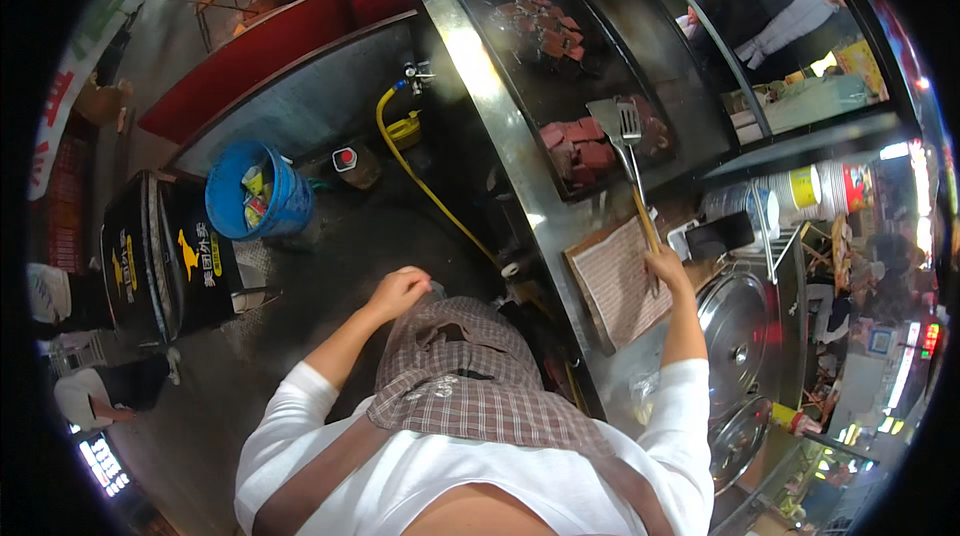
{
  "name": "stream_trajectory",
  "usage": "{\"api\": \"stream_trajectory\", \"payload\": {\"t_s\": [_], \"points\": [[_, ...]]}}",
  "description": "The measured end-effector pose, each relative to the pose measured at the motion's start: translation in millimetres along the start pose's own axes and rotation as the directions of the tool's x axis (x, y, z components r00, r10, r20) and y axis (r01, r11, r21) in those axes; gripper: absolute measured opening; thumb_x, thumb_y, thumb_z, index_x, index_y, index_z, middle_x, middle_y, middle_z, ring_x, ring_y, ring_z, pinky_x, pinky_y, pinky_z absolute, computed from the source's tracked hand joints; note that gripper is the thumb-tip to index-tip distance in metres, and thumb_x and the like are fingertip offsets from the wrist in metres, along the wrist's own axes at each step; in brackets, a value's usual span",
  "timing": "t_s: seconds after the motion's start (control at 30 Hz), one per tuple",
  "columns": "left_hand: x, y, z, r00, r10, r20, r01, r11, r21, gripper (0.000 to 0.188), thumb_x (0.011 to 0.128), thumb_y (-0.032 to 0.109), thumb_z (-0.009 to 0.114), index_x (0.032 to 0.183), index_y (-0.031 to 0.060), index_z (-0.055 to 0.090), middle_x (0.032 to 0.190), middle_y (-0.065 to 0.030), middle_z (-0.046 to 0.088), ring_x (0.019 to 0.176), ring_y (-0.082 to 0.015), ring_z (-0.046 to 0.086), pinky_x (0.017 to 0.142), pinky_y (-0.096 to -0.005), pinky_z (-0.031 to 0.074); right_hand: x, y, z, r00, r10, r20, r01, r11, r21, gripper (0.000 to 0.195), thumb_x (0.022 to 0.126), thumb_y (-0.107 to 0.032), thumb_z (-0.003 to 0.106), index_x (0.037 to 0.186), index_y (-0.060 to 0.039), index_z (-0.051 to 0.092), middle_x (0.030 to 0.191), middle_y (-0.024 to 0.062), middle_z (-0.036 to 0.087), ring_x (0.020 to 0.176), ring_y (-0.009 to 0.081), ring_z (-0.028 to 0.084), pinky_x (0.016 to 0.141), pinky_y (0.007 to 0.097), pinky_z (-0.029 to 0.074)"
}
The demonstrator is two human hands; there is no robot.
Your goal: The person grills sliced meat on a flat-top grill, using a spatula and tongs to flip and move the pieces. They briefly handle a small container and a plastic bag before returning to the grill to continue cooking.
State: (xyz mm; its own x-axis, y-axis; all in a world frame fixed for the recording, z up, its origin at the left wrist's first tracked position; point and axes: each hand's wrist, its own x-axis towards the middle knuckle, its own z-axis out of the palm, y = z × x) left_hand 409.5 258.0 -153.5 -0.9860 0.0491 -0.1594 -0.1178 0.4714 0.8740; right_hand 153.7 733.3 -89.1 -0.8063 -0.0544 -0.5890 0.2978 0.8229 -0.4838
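My right hand (664, 267) grips the handles of a solid-bladed metal spatula (602, 118) and a slotted turner (629, 123). Both blades rest side by side over the flat griddle (517, 97), at the edge of the nearer food. Reddish slabs (581, 144), probably meat, lie left of the blades, and darker pieces (654, 129) lie to their right. A second heap of reddish-brown pieces (546, 27) sits at the griddle's far end. Beneath my right hand is a board with a patterned cloth-like cover (611, 277). My left hand (401, 291) hangs before my apron, fingers curled, nothing visible inside.
Right of the board are a phone (720, 234), stacked cups (806, 187) and round metal lids (739, 345). A yellow hose (427, 187) runs along the floor beside the counter. Further left stand a blue bucket (296, 198) with rubbish, a red-capped jug (356, 167) and a black delivery box (161, 258).
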Motion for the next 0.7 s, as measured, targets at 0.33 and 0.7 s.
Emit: {"api": "stream_trajectory", "payload": {"t_s": [0.33, 0.7], "points": [[119, 102, 4, 0.907, 0.277, 0.316, -0.12, 0.891, -0.437, 0.021, 0.084, 0.005, 0.05, 0.104, 0.0003, 0.057, 0.097, -0.0104, 0.061, 0.088, -0.0173, 0.06, 0.077, -0.0285, 0.048, -81, -109, 74, 0.968, 0.165, -0.189, -0.087, 0.927, 0.365, 0.019, 0.083, -0.023, 0.055, 0.078, -0.005, 0.052, 0.049, -0.0002, 0.047, 0.042, 0.0112, 0.049, 0.038, 0.0262, 0.041], [246, 135, 8, 0.99, -0.001, 0.139, 0.018, 0.993, -0.119, 0.03, 0.078, 0.022, 0.056, 0.089, -0.0055, 0.053, 0.075, -0.0216, 0.059, 0.074, -0.0331, 0.061, 0.066, -0.0402, 0.047, -61, -264, 152, 0.905, -0.14, -0.402, 0.246, 0.943, 0.225, 0.044, 0.076, -0.024, 0.064, 0.107, 0.0035, 0.048, 0.096, 0.0261, 0.059, 0.092, 0.0395, 0.058, 0.077, 0.0417, 0.045]]}}
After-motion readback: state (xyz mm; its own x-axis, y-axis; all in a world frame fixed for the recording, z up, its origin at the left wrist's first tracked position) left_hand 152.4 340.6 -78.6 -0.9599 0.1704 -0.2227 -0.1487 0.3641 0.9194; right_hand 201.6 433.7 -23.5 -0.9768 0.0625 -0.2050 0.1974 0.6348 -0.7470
